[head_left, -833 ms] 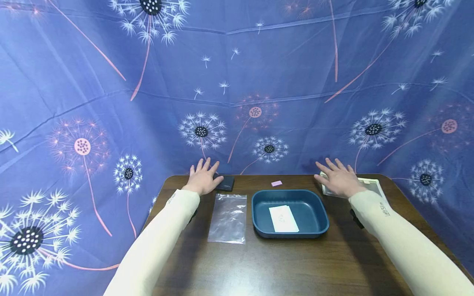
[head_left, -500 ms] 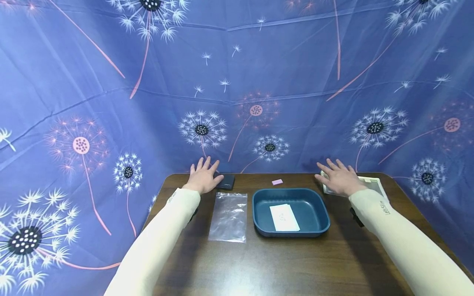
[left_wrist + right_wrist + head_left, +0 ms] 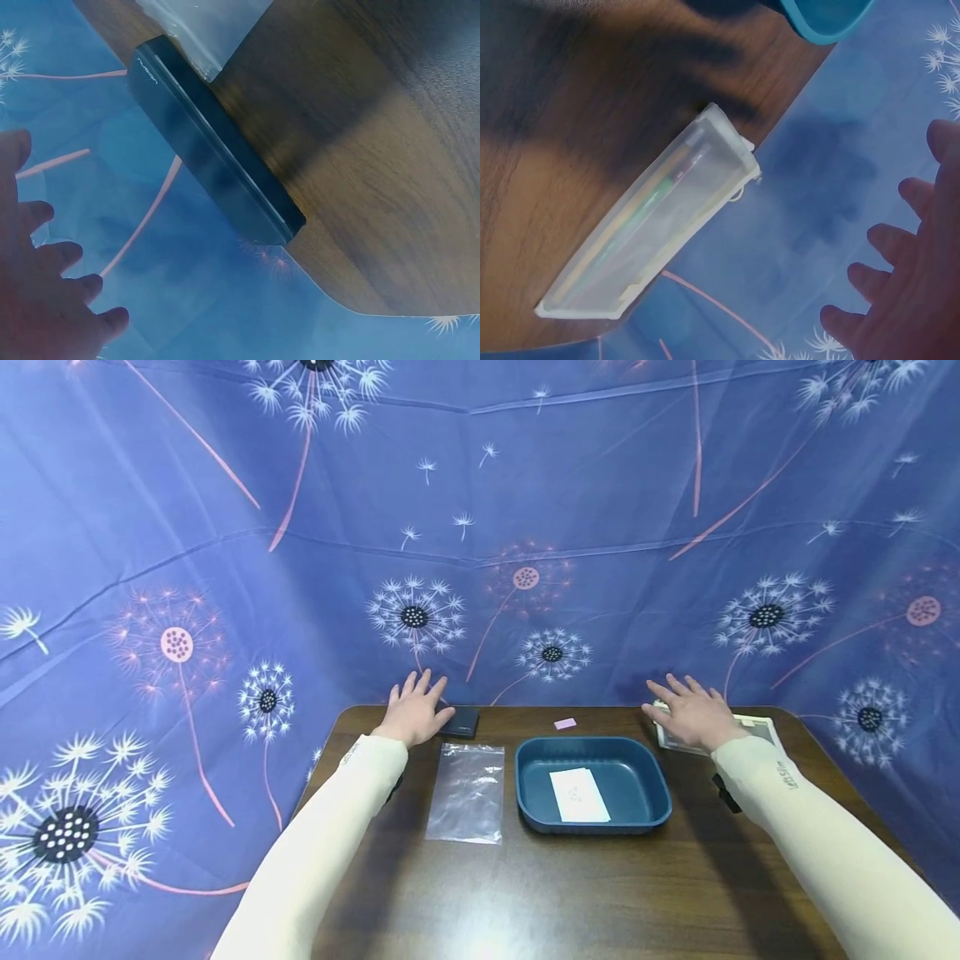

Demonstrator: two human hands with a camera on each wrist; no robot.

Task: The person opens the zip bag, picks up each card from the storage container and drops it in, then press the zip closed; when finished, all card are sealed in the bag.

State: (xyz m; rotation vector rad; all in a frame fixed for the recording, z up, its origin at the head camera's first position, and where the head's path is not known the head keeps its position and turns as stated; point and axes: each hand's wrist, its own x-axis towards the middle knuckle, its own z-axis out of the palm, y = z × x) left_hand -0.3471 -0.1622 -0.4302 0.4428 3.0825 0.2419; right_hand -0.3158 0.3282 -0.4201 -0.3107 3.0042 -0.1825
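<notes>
My left hand (image 3: pixel 414 712) hovers with spread fingers at the back left of the wooden table (image 3: pixel 570 885), beside a flat dark box (image 3: pixel 460 722). The left wrist view shows that box (image 3: pixel 210 165) lying at the table edge, with the hand (image 3: pixel 45 300) apart from it and holding nothing. My right hand (image 3: pixel 693 714) is spread over the near end of a clear plastic case (image 3: pixel 753 731) at the back right. In the right wrist view the case (image 3: pixel 652 240) lies free and the hand (image 3: pixel 907 300) is empty above it.
A dark blue tray (image 3: pixel 652 793) in the middle holds a white card (image 3: pixel 579 795). A clear plastic bag (image 3: pixel 467 792) lies to its left. A small pink piece (image 3: pixel 565 723) sits behind the tray. Blue dandelion cloth (image 3: pixel 480 527) walls the table.
Both hands stay spread in the same places. Only the head view has shifted slightly.
</notes>
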